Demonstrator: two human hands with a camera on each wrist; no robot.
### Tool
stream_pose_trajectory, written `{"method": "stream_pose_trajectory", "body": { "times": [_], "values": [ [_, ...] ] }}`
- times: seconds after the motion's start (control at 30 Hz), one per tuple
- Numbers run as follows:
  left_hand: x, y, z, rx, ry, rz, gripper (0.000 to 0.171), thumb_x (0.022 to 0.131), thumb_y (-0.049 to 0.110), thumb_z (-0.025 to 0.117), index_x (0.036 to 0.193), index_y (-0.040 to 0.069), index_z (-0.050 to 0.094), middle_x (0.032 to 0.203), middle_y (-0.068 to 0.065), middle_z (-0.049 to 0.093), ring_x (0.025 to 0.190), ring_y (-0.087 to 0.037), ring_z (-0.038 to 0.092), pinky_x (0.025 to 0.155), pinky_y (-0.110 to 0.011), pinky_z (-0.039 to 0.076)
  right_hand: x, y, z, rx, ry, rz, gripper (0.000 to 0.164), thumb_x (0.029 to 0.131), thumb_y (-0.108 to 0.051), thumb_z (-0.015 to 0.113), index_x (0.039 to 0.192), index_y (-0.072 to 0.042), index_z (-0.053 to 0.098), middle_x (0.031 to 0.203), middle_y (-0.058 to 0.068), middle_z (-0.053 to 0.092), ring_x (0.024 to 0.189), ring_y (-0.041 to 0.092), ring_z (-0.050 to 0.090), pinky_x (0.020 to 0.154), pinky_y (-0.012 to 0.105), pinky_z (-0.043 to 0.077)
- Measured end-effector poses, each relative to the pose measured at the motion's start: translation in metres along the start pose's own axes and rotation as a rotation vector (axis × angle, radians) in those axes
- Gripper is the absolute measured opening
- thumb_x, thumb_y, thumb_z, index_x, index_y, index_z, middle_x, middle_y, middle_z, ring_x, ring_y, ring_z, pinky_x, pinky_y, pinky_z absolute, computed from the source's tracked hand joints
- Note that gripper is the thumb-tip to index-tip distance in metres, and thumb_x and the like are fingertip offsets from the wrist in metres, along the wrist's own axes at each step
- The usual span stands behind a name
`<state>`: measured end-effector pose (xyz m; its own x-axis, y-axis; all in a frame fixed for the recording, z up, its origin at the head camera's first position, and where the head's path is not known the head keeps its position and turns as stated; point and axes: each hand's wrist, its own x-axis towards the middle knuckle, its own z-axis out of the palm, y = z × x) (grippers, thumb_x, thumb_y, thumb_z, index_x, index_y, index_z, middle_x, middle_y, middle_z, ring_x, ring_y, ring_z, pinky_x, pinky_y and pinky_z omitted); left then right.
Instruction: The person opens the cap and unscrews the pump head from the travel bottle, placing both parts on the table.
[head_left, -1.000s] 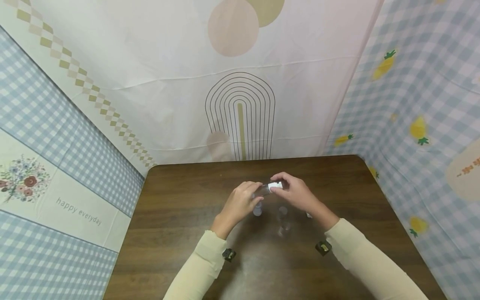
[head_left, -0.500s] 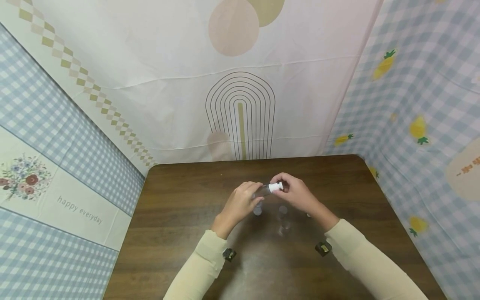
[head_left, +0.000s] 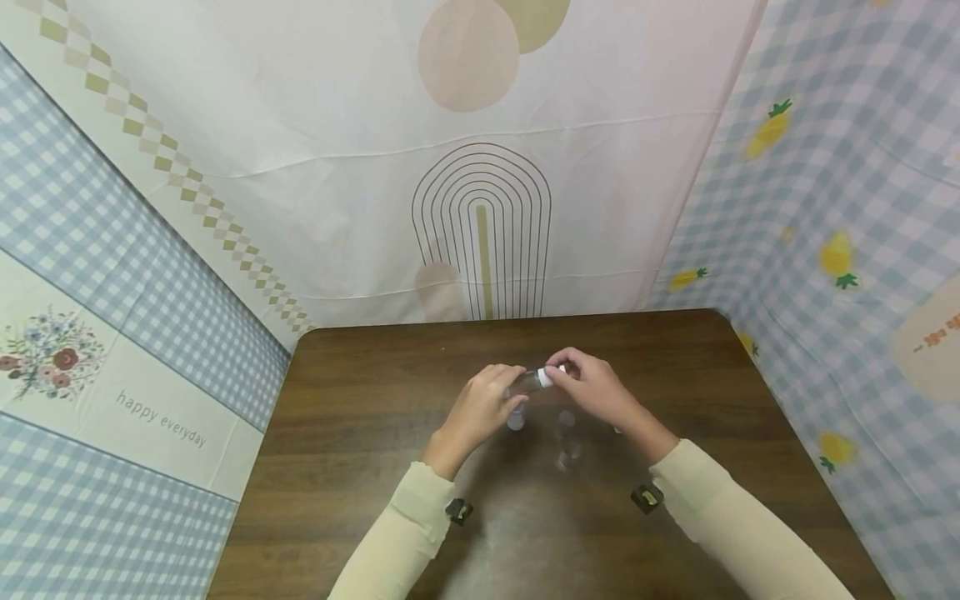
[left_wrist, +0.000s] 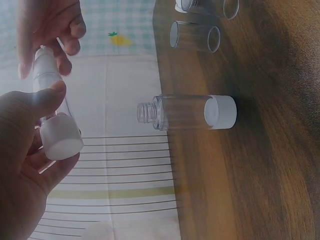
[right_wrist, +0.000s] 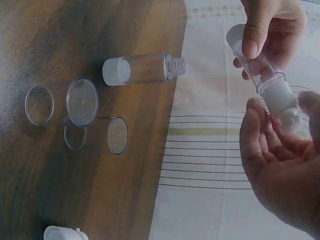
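My left hand [head_left: 480, 406] grips a clear pump bottle [right_wrist: 257, 67] by its body, well above the table. The bottle is tilted, its white base [left_wrist: 62, 137] toward the left hand's side and its white pump top [right_wrist: 280, 100] toward the right. Thumb and fingers of my right hand [head_left: 594, 390] pinch that pump top. Below the hands a second clear bottle [left_wrist: 185, 112] stands upright on the table, with a white base and a bare threaded neck. In the head view the left hand partly hides this second bottle.
Two clear cylindrical caps [right_wrist: 82, 102] stand on the brown wooden table [head_left: 360, 467], close to the standing bottle. A small white part [right_wrist: 65, 233] lies farther right, mostly hidden by the right forearm in the head view. Patterned cloth [head_left: 600, 208] hangs behind the table.
My right fingers have shifted around the white pump top, covering a different part of it. The left hand and the bottle have stayed in almost the same place.
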<state>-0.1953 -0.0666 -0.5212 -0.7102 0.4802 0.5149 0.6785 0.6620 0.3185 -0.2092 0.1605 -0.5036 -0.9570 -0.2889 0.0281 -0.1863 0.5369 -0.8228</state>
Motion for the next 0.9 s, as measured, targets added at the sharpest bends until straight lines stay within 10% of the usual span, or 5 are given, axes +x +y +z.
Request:
{"method": "stream_pose_trajectory", "body": {
  "times": [0.63,0.9],
  "values": [
    [-0.001,-0.0013,0.0013,0.006,0.006,0.009,0.037,0.085,0.015,0.086,0.117,0.004,0.072,0.11,-0.009,0.076,0.103,-0.023,0.071,0.091,-0.034,0.06,-0.0008,0.0024,-0.0026,0.073,-0.042,-0.079,0.048,0.092,-0.018,0.079,0.135,-0.01,0.058,0.127,0.016,0.066,0.102,0.024,0.067,0.084,0.031,0.06],
    [-0.0019,-0.0007,0.0005,-0.002,0.007,0.016,0.036,0.085,0.015,0.085,0.117,0.004,0.071,0.11,-0.009,0.076,0.103,-0.023,0.071,0.092,-0.035,0.06,0.0003,0.0016,-0.0013,0.044,-0.028,0.009,0.022,0.101,-0.025,0.069,0.114,-0.007,0.068,0.096,0.011,0.071,0.085,0.03,0.072,0.07,0.031,0.061]
  ]
}}
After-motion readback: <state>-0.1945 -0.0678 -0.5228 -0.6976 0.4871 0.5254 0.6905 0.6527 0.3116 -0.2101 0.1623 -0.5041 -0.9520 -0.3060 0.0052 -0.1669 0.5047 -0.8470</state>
